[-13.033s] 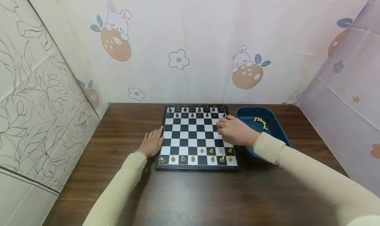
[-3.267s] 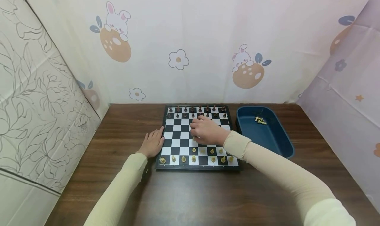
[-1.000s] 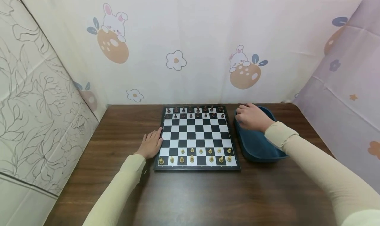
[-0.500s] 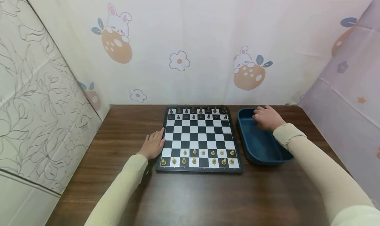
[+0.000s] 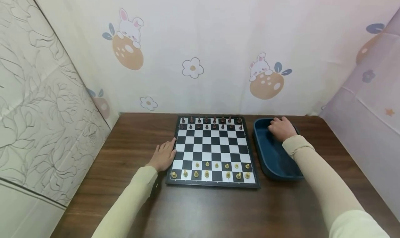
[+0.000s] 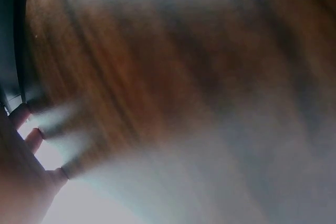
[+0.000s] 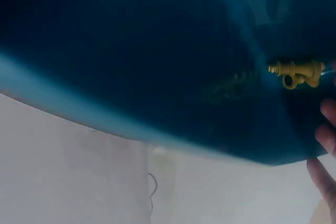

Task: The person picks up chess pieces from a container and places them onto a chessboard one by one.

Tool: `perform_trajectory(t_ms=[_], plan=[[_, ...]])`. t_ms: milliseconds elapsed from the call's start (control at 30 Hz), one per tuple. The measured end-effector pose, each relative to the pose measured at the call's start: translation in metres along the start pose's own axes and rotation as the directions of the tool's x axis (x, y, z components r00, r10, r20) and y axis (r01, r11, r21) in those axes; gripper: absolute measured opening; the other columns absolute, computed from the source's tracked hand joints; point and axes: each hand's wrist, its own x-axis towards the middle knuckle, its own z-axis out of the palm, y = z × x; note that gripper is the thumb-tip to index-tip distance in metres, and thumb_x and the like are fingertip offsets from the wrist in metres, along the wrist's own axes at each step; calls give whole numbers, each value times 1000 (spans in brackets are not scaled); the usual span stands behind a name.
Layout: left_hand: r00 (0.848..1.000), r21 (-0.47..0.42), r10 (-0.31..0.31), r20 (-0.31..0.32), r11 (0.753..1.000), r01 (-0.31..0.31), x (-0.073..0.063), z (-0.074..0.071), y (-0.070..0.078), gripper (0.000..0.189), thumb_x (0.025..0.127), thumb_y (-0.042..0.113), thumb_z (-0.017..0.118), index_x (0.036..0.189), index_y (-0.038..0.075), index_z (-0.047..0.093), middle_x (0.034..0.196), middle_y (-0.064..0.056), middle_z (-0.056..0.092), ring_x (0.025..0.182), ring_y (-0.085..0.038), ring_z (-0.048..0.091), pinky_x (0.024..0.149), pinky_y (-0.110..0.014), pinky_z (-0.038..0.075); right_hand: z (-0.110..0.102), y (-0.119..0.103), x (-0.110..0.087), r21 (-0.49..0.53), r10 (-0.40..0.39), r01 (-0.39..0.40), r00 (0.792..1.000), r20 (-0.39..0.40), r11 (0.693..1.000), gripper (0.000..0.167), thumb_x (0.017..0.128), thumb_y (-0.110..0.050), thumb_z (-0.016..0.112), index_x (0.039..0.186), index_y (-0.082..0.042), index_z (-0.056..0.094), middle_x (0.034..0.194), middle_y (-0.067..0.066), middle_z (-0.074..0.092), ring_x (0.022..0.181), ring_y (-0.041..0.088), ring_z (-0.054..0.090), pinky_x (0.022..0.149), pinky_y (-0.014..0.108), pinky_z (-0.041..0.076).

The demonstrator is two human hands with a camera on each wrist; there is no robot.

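The chessboard (image 5: 212, 150) lies on the wooden table. Dark red chess pieces (image 5: 207, 126) fill its two far rows. Gold chess pieces (image 5: 207, 173) stand in the two near rows, with gaps in both. My left hand (image 5: 162, 157) lies with spread fingers at the board's left edge; its fingers (image 6: 34, 139) also show in the left wrist view. My right hand (image 5: 281, 129) reaches into the far end of the blue tray (image 5: 271, 158). In the right wrist view its fingers (image 7: 326, 139) are beside gold pieces (image 7: 297, 72) lying in the tray; whether it pinches one is hidden.
The tray stands close to the board's right edge. Brown table (image 5: 187, 210) extends in front of the board. Behind is a patterned curtain (image 5: 193, 92), with a floral panel (image 5: 62, 127) at the left.
Two more gold pawns stand in the second near row than thirteen seconds ago. My right hand has moved from the board to the tray. The left hand stays at the board's edge.
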Motion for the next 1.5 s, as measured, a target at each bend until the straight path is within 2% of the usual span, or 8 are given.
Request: perform_trajectory(t_ms=[233,500,967,1100,1200,1333,1500], plan=[[1000,3,-9,-6,1000,9,0,6,-1,57,104,31,30,154,9,15,152,-14,30,141,-32,23,113,-55,9,6,-8,2,-58,13,-11,999,31,998,17,77,1,74,66,-7,65,69,13,58,71,32,52,62,46,45],[1000,6,-9,-12,1000,9,2,3,-3,57,104,32,30,154,9,16,152,-14,31,140,-32,23,113,-55,9,9,-9,5,-128,9,-3,999,48,992,18,77,1,75,65,-7,65,70,14,60,69,31,53,62,45,46],[1000,-7,-14,-5,1000,14,0,2,-2,57,104,32,30,154,10,15,153,-13,29,141,-32,22,113,-55,9,11,-7,8,-139,-25,32,998,49,990,20,77,1,75,64,-5,62,69,14,58,67,30,53,59,43,45],[1000,-2,-10,2,1000,10,-1,2,-1,57,104,32,29,154,10,15,153,-14,29,141,-32,22,113,-55,9,12,-7,8,-85,11,-8,1000,28,996,19,77,1,76,65,-5,63,70,14,58,69,31,54,60,45,46],[1000,-7,-8,6,1000,8,-2,1,0,57,103,31,30,154,9,15,153,-15,28,141,-33,22,113,-55,8,7,-10,9,33,79,-79,997,15,996,15,78,-3,75,68,-5,64,69,12,57,68,30,53,59,44,44],[1000,-11,-6,7,1000,6,-2,-1,0,57,103,31,30,154,8,15,154,-15,27,141,-34,21,113,-56,7,-10,-16,13,185,146,-143,989,-5,972,11,78,-7,73,70,-5,65,67,8,55,66,28,51,56,41,40],[1000,-15,11,-1,1000,-11,0,0,-1,57,104,31,29,153,7,15,153,-16,28,140,-35,22,112,-57,7,-32,-20,14,231,159,-150,987,-22,961,11,79,-8,69,68,-7,66,68,7,54,67,28,52,63,48,46]])
